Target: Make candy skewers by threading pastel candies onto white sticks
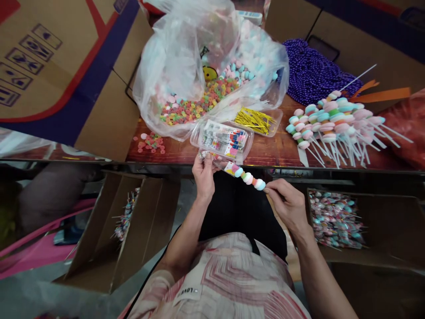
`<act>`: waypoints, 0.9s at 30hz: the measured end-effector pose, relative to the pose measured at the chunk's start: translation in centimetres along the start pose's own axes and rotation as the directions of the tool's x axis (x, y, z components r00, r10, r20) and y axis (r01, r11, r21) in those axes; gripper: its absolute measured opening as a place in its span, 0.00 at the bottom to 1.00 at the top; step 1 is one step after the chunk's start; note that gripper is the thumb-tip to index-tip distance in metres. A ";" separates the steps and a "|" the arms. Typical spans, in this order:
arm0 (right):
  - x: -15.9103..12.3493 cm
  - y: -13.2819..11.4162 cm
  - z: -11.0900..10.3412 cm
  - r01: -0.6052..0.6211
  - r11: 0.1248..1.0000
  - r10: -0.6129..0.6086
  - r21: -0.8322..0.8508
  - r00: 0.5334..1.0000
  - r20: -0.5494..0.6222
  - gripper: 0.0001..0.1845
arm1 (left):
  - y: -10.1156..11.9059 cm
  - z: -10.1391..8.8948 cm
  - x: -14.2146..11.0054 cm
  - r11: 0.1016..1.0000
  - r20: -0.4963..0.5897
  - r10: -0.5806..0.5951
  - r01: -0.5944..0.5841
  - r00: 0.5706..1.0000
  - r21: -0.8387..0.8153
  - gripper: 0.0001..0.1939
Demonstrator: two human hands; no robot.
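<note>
Pastel candies on a stick make up a candy skewer [248, 178], slanting between my hands over my lap. My right hand [288, 204] pinches its lower right end. My left hand [203, 177] is closed on a clear printed plastic wrapper [229, 167] at the skewer's other end; how far the wrapper covers the candy I cannot tell. Just beyond the left hand, a clear plastic tray [247, 155] holds a stack of similar printed wrappers [222, 136]. Gold twist ties [254, 120] lie in another shallow tray behind it.
A big plastic bag [172, 57] of ring and pastel candies stands on the table [186, 155], loose pink rings [152, 144] beside it. Unwrapped skewers [332, 117] pile at right before purple cords [308, 71]. Cardboard boxes [133, 252] with wrapped skewers [335, 219] flank my lap.
</note>
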State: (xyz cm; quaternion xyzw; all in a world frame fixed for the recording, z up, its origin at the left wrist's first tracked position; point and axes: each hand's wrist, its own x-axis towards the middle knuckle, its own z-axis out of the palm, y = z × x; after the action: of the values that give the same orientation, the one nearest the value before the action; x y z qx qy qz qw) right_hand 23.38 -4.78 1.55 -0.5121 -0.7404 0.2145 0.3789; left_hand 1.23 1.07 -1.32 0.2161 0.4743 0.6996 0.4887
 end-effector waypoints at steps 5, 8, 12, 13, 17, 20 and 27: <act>0.0 0.5 0.0 -0.022 0.996 0.019 0.086 0.999 0.038 0.05 | 0.4 0.0 0.1 0.989 0.017 -0.135 0.135 0.991 -0.055 0.22; 0.0 0.6 -0.4 -0.024 0.997 0.022 0.079 0.999 0.026 0.05 | 0.6 -0.1 0.0 0.975 0.041 -0.219 0.220 0.975 -0.042 0.22; 0.0 0.3 -0.4 0.001 1.000 -0.002 0.029 1.000 0.030 0.06 | 0.6 0.0 -0.3 0.972 0.050 -0.232 0.233 0.971 -0.010 0.24; -0.1 0.2 -0.3 0.013 1.000 -0.014 0.015 1.000 0.026 0.06 | 0.5 0.0 -0.4 0.975 0.046 -0.224 0.224 0.974 -0.003 0.24; -0.1 -0.6 0.4 0.067 0.998 -0.067 -0.006 0.997 0.024 0.06 | 0.2 0.1 -0.8 0.981 0.039 -0.195 0.194 0.980 0.023 0.25; -0.1 -1.1 0.9 0.060 0.998 -0.060 0.001 0.998 0.025 0.06 | -0.1 0.2 -1.1 0.981 0.044 -0.191 0.190 0.981 0.028 0.25; 0.2 -1.3 2.4 -0.021 0.999 0.023 0.028 0.997 -0.069 0.06 | -1.1 0.3 -1.7 0.980 0.016 -0.197 0.197 0.980 0.019 0.23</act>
State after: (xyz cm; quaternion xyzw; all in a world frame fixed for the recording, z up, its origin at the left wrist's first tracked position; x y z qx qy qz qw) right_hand 20.68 -4.90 1.04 -0.5224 -0.7180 0.2107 0.4089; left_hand 2.72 -0.25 -1.81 0.1783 0.4950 0.6419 0.5578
